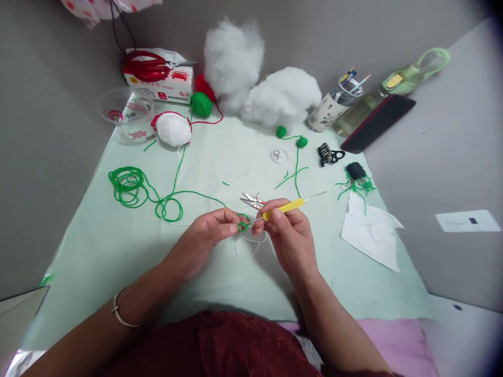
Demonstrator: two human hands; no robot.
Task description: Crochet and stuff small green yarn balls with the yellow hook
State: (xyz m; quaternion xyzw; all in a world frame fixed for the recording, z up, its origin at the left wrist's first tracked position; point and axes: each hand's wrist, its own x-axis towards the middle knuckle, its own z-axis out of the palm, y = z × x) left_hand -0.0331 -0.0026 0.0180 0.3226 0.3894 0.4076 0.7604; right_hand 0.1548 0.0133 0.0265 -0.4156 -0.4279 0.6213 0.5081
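Note:
My left hand (pixel 208 233) pinches a small green crochet piece (pixel 242 225) over the pale green cloth (pixel 220 262). My right hand (pixel 288 235) is closed on a yellow-handled crochet hook (pixel 288 207), whose metal tip points into the green piece. Green yarn (pixel 129 186) trails left from the piece into loose coils on the cloth. A white thread loop (pixel 249 248) lies just under my hands. Small silver snips (pixel 253 200) rest on the cloth right behind my fingers.
White stuffing (pixel 259 78) sits at the back, with a green yarn ball (pixel 201 104), a white ball (pixel 173 129), red scissors (pixel 147 67) on a box, a clear bowl (pixel 123 110), a pen jar (pixel 334 104), a bottle (pixel 389 89), a black hair clip (pixel 329 154) and white paper (pixel 369 230).

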